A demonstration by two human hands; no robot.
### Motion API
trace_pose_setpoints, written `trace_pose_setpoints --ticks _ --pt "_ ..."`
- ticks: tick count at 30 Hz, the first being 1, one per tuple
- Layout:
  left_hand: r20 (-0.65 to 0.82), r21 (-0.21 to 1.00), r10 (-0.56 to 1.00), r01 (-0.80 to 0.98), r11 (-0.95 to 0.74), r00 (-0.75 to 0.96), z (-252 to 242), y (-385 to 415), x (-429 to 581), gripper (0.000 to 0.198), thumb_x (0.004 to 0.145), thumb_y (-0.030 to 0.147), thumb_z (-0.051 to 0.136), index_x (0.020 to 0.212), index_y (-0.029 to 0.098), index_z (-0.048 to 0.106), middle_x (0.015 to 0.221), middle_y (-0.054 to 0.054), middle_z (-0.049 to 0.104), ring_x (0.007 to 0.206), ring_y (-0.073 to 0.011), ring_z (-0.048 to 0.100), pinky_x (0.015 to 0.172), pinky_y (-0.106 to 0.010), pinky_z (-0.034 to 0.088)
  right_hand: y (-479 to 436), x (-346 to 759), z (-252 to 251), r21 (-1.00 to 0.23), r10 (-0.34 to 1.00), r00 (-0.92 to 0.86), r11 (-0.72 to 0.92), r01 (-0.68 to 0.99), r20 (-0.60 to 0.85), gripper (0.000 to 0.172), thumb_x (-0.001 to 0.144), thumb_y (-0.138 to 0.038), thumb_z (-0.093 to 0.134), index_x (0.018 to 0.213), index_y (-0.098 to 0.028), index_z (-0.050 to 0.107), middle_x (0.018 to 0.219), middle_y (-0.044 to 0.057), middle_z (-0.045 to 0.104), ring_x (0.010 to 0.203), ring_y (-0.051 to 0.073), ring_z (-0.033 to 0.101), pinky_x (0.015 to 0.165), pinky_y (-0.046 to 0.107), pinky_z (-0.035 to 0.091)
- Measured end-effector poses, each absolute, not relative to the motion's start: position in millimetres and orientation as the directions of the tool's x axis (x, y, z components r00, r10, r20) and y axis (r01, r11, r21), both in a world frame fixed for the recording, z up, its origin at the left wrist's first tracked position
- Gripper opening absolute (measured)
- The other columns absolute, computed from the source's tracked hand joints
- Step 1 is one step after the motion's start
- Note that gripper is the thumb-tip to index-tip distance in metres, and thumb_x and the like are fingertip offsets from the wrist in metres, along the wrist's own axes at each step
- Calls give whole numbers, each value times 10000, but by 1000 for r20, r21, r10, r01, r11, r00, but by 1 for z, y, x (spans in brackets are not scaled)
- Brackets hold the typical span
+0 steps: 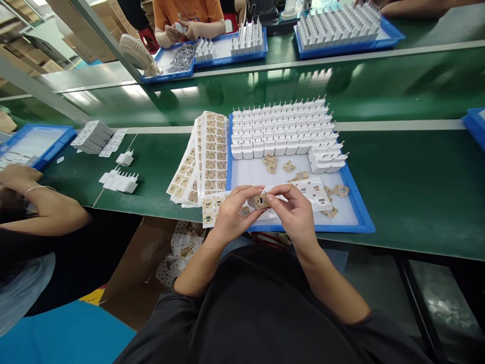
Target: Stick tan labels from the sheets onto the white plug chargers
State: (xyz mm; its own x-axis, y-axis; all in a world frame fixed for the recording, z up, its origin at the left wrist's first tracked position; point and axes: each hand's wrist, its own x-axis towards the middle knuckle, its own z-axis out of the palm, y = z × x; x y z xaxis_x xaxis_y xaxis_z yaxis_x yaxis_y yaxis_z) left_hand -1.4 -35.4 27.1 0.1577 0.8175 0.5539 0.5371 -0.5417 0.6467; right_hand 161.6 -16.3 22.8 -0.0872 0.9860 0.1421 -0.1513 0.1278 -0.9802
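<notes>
My left hand (232, 212) and my right hand (292, 211) meet over the near edge of a blue tray (354, 199), fingers pinched together. Between them sits a small white charger plug with a tan sticker (260, 201) on its face; both hands grip it. A partly used sticker sheet (316, 192) lies under my right hand. Rows of white charger plugs (282, 126) stand upright at the tray's far side, with loose tan stickers (270, 163) on the tray floor.
A fanned stack of sticker sheets (206, 156) lies left of the tray on the green bench (417, 187). A co-worker's arm (41, 202) and loose plugs (120, 180) are at left. Across the belt, another person (189, 20) works beside blue trays (390, 33). A cardboard box (144, 263) sits below.
</notes>
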Motion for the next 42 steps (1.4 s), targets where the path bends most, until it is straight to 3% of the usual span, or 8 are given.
trace_pose_setpoints --ticks 12,21,28,30,32,35,37,42 --pt "599 581 787 595 -555 148 27 -35 2 327 884 221 740 1187 199 620 1150 -103 750 1102 -207 702 951 -347 598 -19 157 21 -984 984 -28 175 -42 176 88 864 -297 739 898 -238 685 865 -2 678 837 150 659 700 259 574" --pt "586 578 799 621 -529 135 26 -37 2 351 895 226 726 1230 204 622 1154 -93 743 1090 -196 704 953 -318 591 -20 154 24 -942 952 -7 305 139 307 29 885 -234 692 902 -229 669 853 -9 696 760 137 667 675 270 588" --pt "599 581 792 616 -532 118 22 -36 0 343 896 201 714 1227 218 627 1141 -77 745 1070 -194 707 946 -324 592 -22 152 22 -812 866 -42 483 328 498 55 920 -194 639 952 -237 653 870 20 671 784 162 637 636 293 595" --pt "587 629 805 575 -523 89 20 -38 1 369 882 192 729 1235 222 625 1159 -79 743 1093 -201 704 963 -334 589 -21 153 21 -842 886 -26 448 300 462 97 910 -229 669 1006 -241 657 944 33 642 790 154 622 608 280 591" --pt "567 691 822 515 -507 48 17 -39 1 406 860 200 759 1242 227 625 1174 -84 739 1117 -214 702 985 -353 586 -19 156 19 -924 939 -38 343 169 341 180 892 -293 705 1061 -255 658 1026 40 602 811 149 617 584 267 595" --pt "524 765 852 451 -460 -19 13 -41 1 427 841 212 779 1242 229 633 1193 -95 728 1143 -234 697 1017 -380 579 -14 161 14 -987 967 -214 121 -110 142 294 863 -358 732 1134 -284 645 1067 37 577 868 161 607 582 271 612" --pt "509 783 860 438 -441 -45 10 -40 2 414 857 200 756 1250 229 632 1209 -98 721 1162 -236 690 1029 -387 577 -13 161 10 -979 950 -304 12 -205 76 376 826 -363 762 1169 -292 626 1073 37 563 906 173 583 577 273 611" --pt "641 652 767 522 -550 9 4 -37 11 449 895 122 676 1317 240 578 1194 -83 735 1140 -207 700 1000 -370 596 -18 147 7 -975 984 -176 -29 -223 11 429 701 -334 850 1021 -284 568 1019 13 513 941 179 515 570 233 546"
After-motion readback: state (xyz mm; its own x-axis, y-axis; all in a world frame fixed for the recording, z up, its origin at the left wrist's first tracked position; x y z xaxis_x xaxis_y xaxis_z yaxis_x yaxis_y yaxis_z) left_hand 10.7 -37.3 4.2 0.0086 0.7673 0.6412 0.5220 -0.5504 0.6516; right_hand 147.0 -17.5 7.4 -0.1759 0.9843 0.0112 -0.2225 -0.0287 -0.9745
